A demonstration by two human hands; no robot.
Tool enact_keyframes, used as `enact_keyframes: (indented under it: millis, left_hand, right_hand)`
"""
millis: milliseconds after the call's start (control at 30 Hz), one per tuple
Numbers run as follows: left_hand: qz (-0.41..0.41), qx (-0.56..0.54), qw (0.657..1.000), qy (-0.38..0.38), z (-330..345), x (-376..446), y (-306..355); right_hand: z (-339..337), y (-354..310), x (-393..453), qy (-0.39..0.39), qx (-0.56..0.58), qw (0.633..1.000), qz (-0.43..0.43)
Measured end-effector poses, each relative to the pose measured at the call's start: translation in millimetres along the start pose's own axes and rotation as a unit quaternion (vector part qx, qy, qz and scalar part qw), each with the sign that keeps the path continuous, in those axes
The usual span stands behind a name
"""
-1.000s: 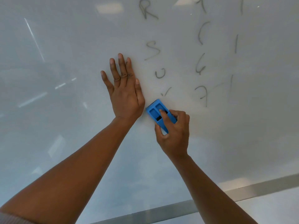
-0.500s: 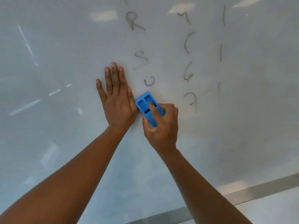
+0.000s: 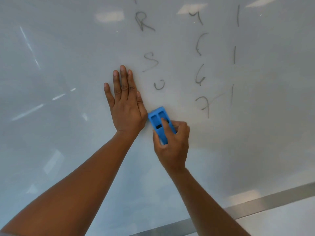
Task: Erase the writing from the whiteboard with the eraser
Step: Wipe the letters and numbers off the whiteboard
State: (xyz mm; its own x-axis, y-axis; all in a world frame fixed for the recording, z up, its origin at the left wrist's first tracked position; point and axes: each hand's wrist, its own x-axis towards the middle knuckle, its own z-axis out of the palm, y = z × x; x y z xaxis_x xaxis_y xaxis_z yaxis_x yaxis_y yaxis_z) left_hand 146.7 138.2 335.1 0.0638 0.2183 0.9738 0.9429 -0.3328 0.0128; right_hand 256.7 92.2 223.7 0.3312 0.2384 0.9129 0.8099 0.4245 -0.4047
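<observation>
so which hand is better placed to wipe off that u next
Right. The right hand already grips the blue eraser, just below the U. The left hand lies flat on the whiteboard, holding nothing.

Glossy whiteboard (image 3: 68, 133), plastic eraser (image 3: 157, 119), brushed-metal frame (image 3: 272, 200)

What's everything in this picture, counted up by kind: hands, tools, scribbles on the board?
Hands: 2, the left hand flat on the board and the right hand holding the eraser
Blue eraser: 1
Whiteboard: 1
Whole written marks: 10, in columns of 3, 4 and 3; one more is cut off at the top edge
Total: 14
</observation>
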Motion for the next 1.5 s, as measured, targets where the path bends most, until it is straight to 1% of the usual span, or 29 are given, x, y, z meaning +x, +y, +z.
enact_keyframes:
  millis: [67,100,167,233,367,433,533,633,667,733,800,867,1000,1067,1133,1233,1333,1433,1500]
  left_hand:
    - [0.003,-0.003,1.0,0.002,0,-1,-1]
    - [0.006,-0.005,1.0,0.003,0,-1,-2]
    - [0.012,-0.008,1.0,0.006,0,-1,-2]
    - [0.01,-0.007,1.0,0.005,0,0,-2]
    - [-0.003,-0.012,1.0,-0.001,-2,0,0]
    - [-0.001,-0.012,1.0,-0.006,-4,1,1]
    - [-0.002,-0.009,1.0,-0.024,-6,2,2]
    - [0.026,0.002,0.999,-0.046,-10,5,-6]
    - [0.041,0.008,0.998,-0.047,-12,8,-11]
    - [0.063,0.02,0.997,-0.042,-16,19,-21]
    - [0.061,0.016,0.997,-0.035,-21,34,-27]
    - [0.049,0.008,0.998,-0.032,-24,47,-28]
    - [0.05,0.002,0.999,-0.021,-26,65,-21]
    - [0.049,-0.004,0.999,-0.019,-26,71,-21]
    - [0.054,-0.01,0.998,-0.012,-26,73,-25]
    - [0.082,-0.021,0.996,0.005,-24,72,-29]
    - [0.089,-0.026,0.996,0.009,-22,71,-31]
    - [0.086,-0.032,0.996,0.014,-22,70,-29]
    - [0.091,-0.032,0.995,0.015,-21,71,-29]
  right_hand:
    - [0,7,-30,-0.017,0.005,1.0,0.016]
    - [-2,14,-40,-0.015,0.008,0.999,0.037]
    - [-9,27,-44,0.007,0.012,0.996,0.083]
    - [-13,33,-30,0.036,0.017,0.995,0.094]
    - [-9,19,26,0.098,0.034,0.992,0.074]
    - [-3,6,53,0.114,0.03,0.991,0.065]
    - [4,-14,63,0.101,0.028,0.994,0.028]
    - [4,-10,43,0.059,0.016,0.998,-0.022]
    - [2,-4,42,0.062,0.007,0.998,-0.021]
    - [-1,7,53,0.093,-0.001,0.996,0.016]
    - [-2,5,76,0.126,0.003,0.991,0.041]
    - [0,-8,103,0.143,0.006,0.989,0.025]
    - [12,-43,131,0.121,0.008,0.993,-0.017]
    - [17,-50,120,0.098,0.011,0.994,-0.052]
    - [18,-43,103,0.09,0.004,0.994,-0.069]
    - [13,-27,95,0.125,-0.007,0.992,-0.015]
    - [11,-30,118,0.16,-0.008,0.987,0.026]
    - [13,-52,151,0.163,-0.003,0.987,0.014]
    - [17,-69,159,0.135,-0.01,0.991,-0.02]
